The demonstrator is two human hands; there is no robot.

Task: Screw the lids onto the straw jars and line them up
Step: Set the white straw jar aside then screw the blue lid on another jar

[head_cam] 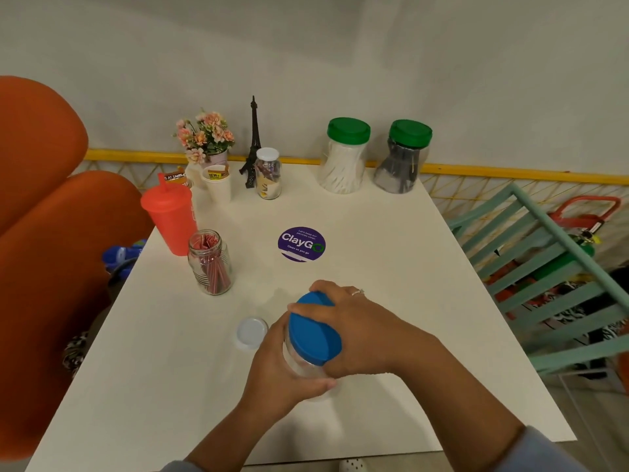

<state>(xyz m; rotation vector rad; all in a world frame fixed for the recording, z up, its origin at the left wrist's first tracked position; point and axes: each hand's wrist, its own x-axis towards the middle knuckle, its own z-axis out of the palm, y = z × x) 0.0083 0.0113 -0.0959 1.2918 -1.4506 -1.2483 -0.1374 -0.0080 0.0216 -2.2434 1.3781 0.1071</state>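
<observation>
A clear jar stands near the table's front, topped by a blue lid. My left hand wraps around the jar's body. My right hand grips the blue lid from the right side. What the jar holds is hidden by my hands. At the back stand two green-lidded jars, one with white straws and one with black straws. An open glass jar of red straws sits at the left, and a loose white lid lies flat just left of my hands.
A red tumbler, paper cups, a flower pot, an Eiffel Tower figure and a small white-lidded jar crowd the back left. A purple sticker marks the table's middle. Orange chairs stand left, a teal chair right.
</observation>
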